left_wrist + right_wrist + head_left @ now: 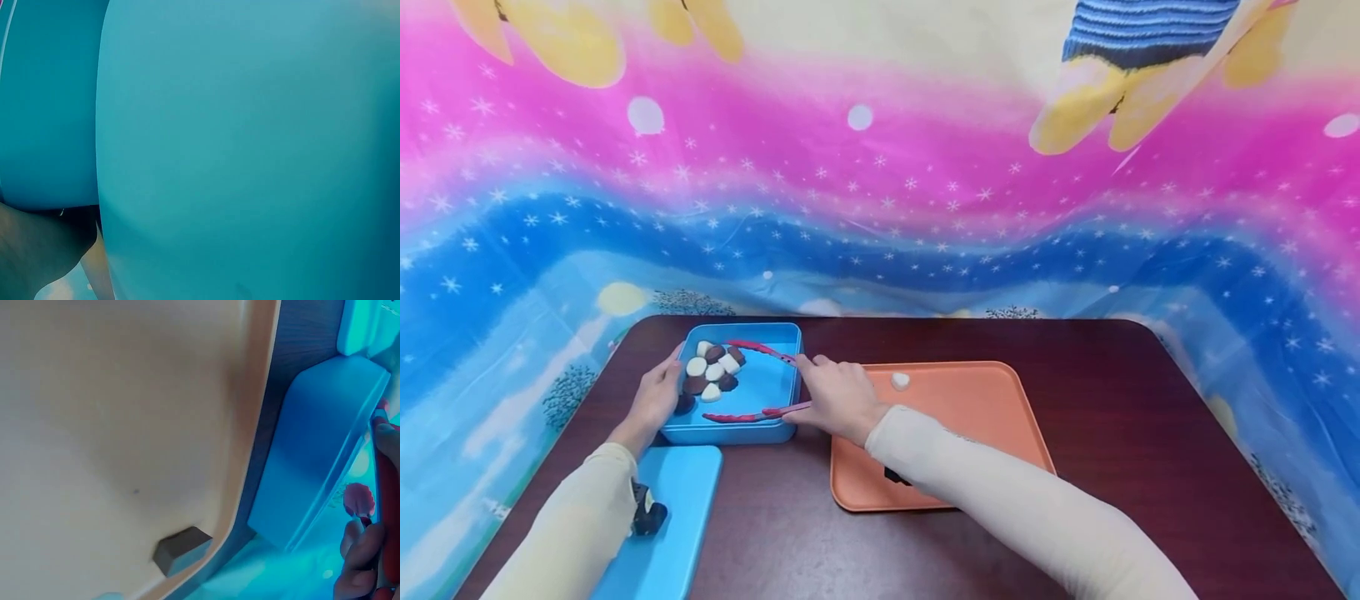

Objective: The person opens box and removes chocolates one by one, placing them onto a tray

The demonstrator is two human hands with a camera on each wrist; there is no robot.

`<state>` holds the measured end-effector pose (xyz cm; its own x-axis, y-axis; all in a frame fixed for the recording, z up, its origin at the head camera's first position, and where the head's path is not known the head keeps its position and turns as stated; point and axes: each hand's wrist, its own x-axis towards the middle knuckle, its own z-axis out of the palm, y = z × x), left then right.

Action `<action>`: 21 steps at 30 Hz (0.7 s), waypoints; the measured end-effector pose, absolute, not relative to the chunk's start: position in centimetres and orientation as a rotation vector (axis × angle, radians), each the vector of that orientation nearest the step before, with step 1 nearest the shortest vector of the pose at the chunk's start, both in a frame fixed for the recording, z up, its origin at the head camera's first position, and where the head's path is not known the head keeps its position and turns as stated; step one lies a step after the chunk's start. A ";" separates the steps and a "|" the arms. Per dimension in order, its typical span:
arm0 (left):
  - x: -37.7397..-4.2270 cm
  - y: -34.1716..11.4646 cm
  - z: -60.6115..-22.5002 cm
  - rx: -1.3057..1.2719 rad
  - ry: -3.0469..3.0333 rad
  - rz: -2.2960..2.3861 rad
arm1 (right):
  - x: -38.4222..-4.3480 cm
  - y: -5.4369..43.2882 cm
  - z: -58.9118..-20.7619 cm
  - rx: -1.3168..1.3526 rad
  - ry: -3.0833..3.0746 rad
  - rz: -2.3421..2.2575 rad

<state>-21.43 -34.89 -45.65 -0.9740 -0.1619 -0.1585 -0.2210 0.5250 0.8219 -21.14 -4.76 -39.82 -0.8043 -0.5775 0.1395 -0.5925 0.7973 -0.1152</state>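
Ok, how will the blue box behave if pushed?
The blue box looks stiff, given its straight walls. Low and broad, it will probably slide rather than tip. The brown and white pieces clustered at one side may shift.

The box (730, 435) is blue, the tongs (737, 417) red, the tray (955, 417) orange, the table (1105, 417) dark brown, the cloth (880, 192) pink-and-blue, snowflake-patterned.

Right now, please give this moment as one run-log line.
right hand: holds red tongs over blue box | left hand: touching box | inside: white and dark pieces | orange tray: white piece, dark piece
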 end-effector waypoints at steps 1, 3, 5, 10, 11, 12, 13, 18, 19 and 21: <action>-21.4 -34.9 -45.7 -0.339 2.687 1.461 | -21.2 -4.9 -39.8 0.961 -2.867 0.194; -21.4 -34.9 -45.8 -0.333 2.687 1.456 | -21.2 -5.3 -39.8 0.984 -2.835 0.130; -21.4 -34.9 -45.8 -0.328 2.688 1.461 | -21.2 -5.7 -39.7 0.992 -2.816 0.080; -21.6 -34.9 -45.4 -0.339 2.680 1.464 | -21.2 -6.8 -39.5 1.044 -2.785 -0.041; -21.6 -34.9 -45.4 -0.344 2.680 1.462 | -21.2 -7.0 -39.4 1.060 -2.783 -0.063; -21.5 -35.0 -45.4 -0.346 2.678 1.458 | -21.2 -7.2 -39.4 1.073 -2.780 -0.081; -21.5 -35.0 -45.4 -0.347 2.680 1.455 | -21.2 -7.4 -39.3 1.082 -2.781 -0.089; -21.4 -34.9 -45.4 -0.368 2.687 1.433 | -21.2 -8.0 -39.1 1.091 -2.811 -0.070; -21.4 -34.9 -45.4 -0.375 2.689 1.429 | -21.2 -8.0 -39.0 1.091 -2.816 -0.058; -21.5 -34.8 -45.4 -0.376 2.685 1.427 | -21.2 -8.2 -39.0 1.096 -2.822 -0.053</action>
<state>-21.47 -34.83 -45.44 -0.9669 -0.1783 -0.1827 -0.2511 0.5367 0.8056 -21.23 -8.23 -38.98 -0.7323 -0.6746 0.0928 -0.6706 0.7381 0.0738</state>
